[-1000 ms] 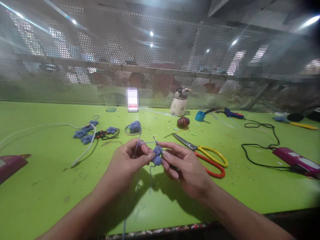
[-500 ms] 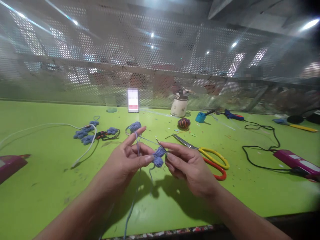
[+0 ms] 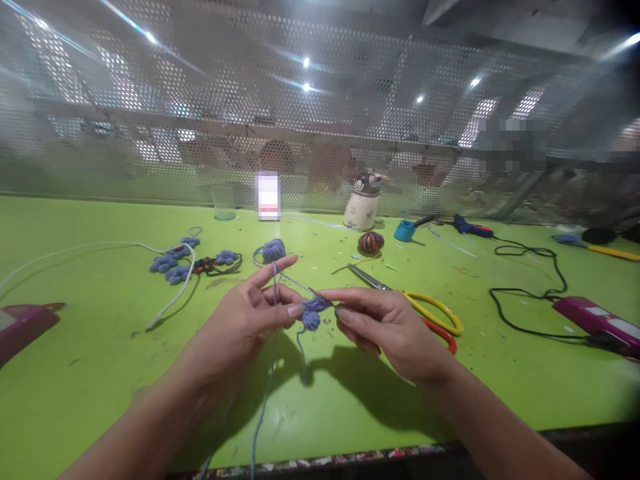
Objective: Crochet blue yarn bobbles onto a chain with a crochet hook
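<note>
Between thumb and fingers, my left hand point(image 3: 255, 310) pinches a small blue-purple crochet piece point(image 3: 312, 319). A strand of blue yarn point(image 3: 275, 293) runs over its raised index finger and hangs down past the table edge. My right hand point(image 3: 385, 327) is closed on a thin crochet hook point(image 3: 318, 293), whose tip lies at the top of the piece; most of the hook is hidden by the fingers. A short yarn tail point(image 3: 302, 353) dangles below the piece. Behind my left hand sits a ball of the blue yarn point(image 3: 273, 250).
Scissors point(image 3: 425, 310) with yellow and red handles lie beside my right hand. Blue crocheted flowers point(image 3: 175, 267) and a white cable point(image 3: 193, 267) are on the left. Farther back stand a phone point(image 3: 269, 197), a jar point(image 3: 361, 207) and a multicoloured yarn ball point(image 3: 371, 243). A glue gun point(image 3: 473, 228) lies right.
The hook has tipped lower and the crochet piece has turned flatter between my hands. My right hand has shifted slightly to the right. The whole view has moved a little.
</note>
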The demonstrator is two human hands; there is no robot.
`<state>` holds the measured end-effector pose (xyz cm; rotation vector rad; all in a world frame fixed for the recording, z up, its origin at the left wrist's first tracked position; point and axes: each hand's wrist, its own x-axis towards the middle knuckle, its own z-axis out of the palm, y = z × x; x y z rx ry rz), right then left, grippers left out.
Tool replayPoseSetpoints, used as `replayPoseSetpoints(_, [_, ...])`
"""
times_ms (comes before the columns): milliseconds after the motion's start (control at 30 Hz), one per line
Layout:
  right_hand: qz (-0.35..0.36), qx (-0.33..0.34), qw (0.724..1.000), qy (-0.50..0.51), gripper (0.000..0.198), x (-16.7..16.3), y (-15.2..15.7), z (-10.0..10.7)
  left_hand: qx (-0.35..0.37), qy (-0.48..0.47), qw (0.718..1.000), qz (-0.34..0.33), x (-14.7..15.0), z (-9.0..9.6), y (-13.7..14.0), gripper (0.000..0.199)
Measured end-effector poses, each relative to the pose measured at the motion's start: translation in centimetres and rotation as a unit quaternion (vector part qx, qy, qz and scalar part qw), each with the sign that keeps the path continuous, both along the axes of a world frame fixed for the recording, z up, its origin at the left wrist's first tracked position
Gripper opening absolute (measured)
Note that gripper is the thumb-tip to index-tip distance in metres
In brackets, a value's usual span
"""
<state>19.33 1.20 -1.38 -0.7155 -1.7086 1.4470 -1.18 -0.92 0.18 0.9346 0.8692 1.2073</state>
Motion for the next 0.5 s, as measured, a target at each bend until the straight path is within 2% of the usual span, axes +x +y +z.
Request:
replayPoseSetpoints(67, [0.005,0.038,0.999,-0.037,0.031,0.4,0.1,0.4,0.007,0.005,1.000,0.001,-0.1,0.0,0.0,0.080])
replayPoseSetpoints(133, [-0.001,0.106,0.990,-0.090,0.031,0.8,0.1,0.7,0.010,0.016,1.000,0.007,-0.2,0.0,0.1,0.075])
replayPoseSetpoints(233, [-0.005,0.232,0.958,-0.167,0.035,1.4,0.2,1.2,0.024,0.041,0.999,0.006,-0.3,-0.2,0.1,0.063])
replayPoseSetpoints(300, [0.006,0.284,0.938,-0.198,0.039,1.7,0.2,1.6,0.041,0.057,0.998,-0.002,-0.4,-0.3,0.2,0.057])
replayPoseSetpoints(500, [0.033,0.314,0.915,-0.251,0.053,2.0,0.1,1.9,0.073,0.097,0.993,0.003,-0.1,-0.4,0.1,0.051])
